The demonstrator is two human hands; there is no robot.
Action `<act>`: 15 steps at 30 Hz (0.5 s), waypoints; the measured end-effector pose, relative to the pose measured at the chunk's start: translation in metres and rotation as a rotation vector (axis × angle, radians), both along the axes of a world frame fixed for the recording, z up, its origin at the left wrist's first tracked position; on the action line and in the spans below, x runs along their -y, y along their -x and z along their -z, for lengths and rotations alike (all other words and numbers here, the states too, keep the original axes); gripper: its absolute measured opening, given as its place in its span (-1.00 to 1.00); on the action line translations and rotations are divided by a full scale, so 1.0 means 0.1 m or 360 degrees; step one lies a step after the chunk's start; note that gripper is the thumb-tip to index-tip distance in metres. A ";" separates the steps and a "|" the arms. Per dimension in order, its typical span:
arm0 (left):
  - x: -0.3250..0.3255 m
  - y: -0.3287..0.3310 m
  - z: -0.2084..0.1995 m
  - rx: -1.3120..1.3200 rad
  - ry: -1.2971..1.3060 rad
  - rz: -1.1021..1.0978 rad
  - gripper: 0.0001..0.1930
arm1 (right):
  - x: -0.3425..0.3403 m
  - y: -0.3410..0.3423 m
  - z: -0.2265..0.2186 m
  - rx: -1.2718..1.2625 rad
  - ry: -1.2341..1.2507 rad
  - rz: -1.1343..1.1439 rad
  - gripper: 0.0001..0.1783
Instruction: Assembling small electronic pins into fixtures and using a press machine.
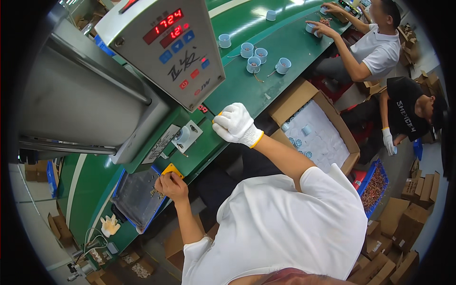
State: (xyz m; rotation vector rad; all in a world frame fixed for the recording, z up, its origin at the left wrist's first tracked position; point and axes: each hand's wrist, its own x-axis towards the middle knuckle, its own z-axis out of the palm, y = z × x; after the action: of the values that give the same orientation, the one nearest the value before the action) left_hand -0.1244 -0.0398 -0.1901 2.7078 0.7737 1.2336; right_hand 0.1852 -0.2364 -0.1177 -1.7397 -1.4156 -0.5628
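Observation:
My left hand (173, 187), bare, is closed about the near edge of a small yellow box (172, 170) at the front of the green machine base. My right hand (237, 124) wears a white knitted glove with a yellow cuff. Its fingers curl over another yellow piece, mostly hidden by the glove. Between my hands, a light blue round cup (181, 136) sits on a white plate (192, 137) under the machine head. Above it stands a light grey control box (178, 52) with red lit digits and blue and red buttons.
A blue-rimmed tray (135, 199) holds small brass-coloured parts. A glove (110, 226) lies beside it. Several wired blue cups (254, 63) stand on the green bench. An open carton (327, 133) holds more cups. Two people work at right, near a blue crate (375, 187) of reddish parts.

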 end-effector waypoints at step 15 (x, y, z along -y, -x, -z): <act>-0.02 -0.16 -0.07 0.0377 0.0237 0.0046 -0.80 | -0.02 -0.10 0.47 -0.0333 -0.0394 -0.0109 -0.69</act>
State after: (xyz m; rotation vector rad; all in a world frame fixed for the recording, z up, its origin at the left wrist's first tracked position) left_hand -0.1086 -0.0382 -0.1833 2.3927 0.7603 1.3964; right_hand 0.1949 -0.2348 -0.1648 -1.5009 -1.2001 -0.4817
